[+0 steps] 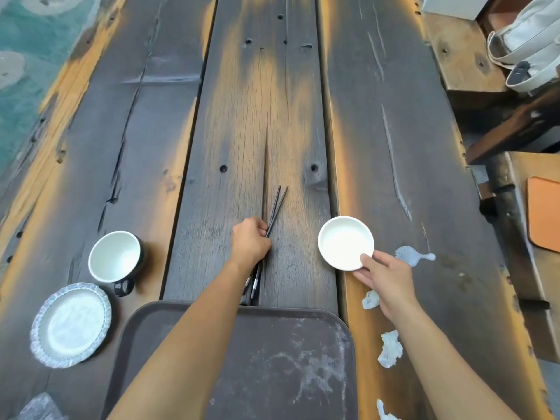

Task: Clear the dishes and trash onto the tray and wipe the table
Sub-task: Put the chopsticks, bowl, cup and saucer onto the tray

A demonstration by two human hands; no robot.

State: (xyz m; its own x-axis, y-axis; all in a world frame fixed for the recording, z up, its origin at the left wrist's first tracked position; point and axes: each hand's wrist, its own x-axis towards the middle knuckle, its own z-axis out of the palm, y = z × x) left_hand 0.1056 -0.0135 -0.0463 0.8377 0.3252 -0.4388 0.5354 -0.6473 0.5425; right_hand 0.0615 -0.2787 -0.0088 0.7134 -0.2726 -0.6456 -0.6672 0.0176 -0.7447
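A dark brown tray (272,359) lies at the near edge of the plank table (257,116), bare and smudged white. Just beyond it my left hand (250,242) is closed around a pair of black chopsticks (277,207), whose tips point away from me. My right hand (385,277) pinches the near rim of a small white dish (344,241). To the left stand a black mug with a white inside (115,257) and a white plate with a blue patterned rim (71,324). Crumpled white tissues (391,348) and a white spill (410,256) lie right of the tray.
Another tissue scrap (383,412) lies at the bottom edge, and a crinkled clear wrapper (39,407) at the bottom left. On the right is a wooden bench with a white bag (527,40) and an orange mat (544,216). Teal floor (24,86) shows at the left.
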